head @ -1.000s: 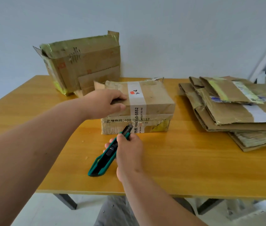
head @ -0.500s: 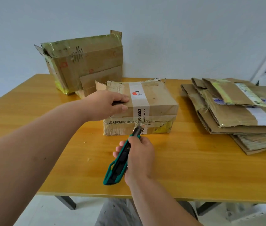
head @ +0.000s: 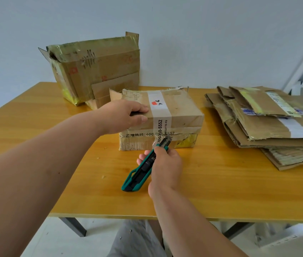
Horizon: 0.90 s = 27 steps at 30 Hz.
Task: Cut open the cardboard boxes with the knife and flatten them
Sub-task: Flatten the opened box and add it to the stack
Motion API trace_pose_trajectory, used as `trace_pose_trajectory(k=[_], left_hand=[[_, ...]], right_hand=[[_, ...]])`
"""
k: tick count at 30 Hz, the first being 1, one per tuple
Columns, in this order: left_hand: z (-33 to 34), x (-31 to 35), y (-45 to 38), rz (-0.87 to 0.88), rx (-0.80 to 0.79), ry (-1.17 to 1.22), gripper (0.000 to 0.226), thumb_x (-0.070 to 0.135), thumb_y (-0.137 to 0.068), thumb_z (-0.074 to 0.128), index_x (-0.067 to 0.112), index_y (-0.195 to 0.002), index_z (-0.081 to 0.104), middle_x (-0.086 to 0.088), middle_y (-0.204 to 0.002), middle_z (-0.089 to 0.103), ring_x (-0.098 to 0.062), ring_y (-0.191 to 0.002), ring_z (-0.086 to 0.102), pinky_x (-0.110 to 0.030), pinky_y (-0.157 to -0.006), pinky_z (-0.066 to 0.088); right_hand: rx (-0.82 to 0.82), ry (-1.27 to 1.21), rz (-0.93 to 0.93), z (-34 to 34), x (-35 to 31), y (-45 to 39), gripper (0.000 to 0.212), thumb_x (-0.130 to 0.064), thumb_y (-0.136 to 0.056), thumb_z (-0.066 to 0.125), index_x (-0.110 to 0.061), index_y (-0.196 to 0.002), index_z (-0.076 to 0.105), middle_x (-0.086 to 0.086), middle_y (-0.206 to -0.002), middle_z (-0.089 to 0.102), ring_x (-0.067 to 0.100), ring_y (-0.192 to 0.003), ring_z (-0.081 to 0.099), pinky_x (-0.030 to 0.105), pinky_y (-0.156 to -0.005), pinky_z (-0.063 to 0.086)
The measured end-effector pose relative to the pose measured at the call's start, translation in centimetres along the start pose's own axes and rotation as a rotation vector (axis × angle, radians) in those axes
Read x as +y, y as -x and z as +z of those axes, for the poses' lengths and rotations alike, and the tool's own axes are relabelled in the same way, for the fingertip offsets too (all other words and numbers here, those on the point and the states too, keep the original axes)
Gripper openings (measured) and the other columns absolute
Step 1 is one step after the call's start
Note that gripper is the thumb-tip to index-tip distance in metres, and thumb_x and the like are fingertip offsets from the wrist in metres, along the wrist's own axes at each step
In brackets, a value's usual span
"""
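With your left hand (head: 122, 115) gripping the near left edge of the taped box (head: 167, 115) at table centre, your right hand (head: 165, 167), clenched on the knife (head: 143, 167), points the blade up-forward at the box's near face, where the tape runs vertically.

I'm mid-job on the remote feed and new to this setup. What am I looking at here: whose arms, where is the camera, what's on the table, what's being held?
There is no machine: these are a person's two bare arms, filmed by one wide-angle camera worn on the head, looking forward and down. The left hand grips the near left corner of a small taped box on the yellow table. The right hand holds a green utility knife, its blade at the white tape on the box's front side. A bigger box stands at the back left, still unflattened. A pile of flattened cardboard lies to the right.
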<state>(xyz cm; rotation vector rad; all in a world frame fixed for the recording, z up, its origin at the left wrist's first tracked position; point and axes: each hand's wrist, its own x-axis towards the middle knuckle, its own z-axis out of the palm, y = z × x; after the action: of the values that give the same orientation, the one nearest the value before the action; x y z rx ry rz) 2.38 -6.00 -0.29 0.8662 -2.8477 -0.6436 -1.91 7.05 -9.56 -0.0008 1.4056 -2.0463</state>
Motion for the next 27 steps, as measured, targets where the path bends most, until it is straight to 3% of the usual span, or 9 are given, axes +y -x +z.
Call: trace_pose_trajectory(k=[17,27], left_hand=[[0.1,-0.1,0.3,0.019,0.005,0.009,0.044,0.039,-0.099,0.050,0.033,-0.142,0.046,0.022,-0.146,0.041,-0.009,-0.129,0.041,-0.018,-0.093,0.029],[0.2,-0.1,0.0,0.030,0.005,-0.032,0.044,0.040,-0.099,0.049,0.033,-0.142,0.046,0.023,-0.146,0.041,-0.008,-0.132,0.040,-0.018,-0.094,0.028]], right_hand=[[0.044,-0.011,0.016,0.1,-0.2,0.1,0.006,-0.007,-0.099,0.055,-0.005,-0.098,0.060,0.014,-0.080,0.068,0.020,-0.058,0.069,0.030,-0.057,0.059],[-0.125,0.077,0.072,1.5,0.7,1.2,0.008,-0.003,-0.100,0.049,-0.001,-0.105,0.056,0.013,-0.077,0.063,0.018,-0.054,0.062,0.032,-0.058,0.058]])
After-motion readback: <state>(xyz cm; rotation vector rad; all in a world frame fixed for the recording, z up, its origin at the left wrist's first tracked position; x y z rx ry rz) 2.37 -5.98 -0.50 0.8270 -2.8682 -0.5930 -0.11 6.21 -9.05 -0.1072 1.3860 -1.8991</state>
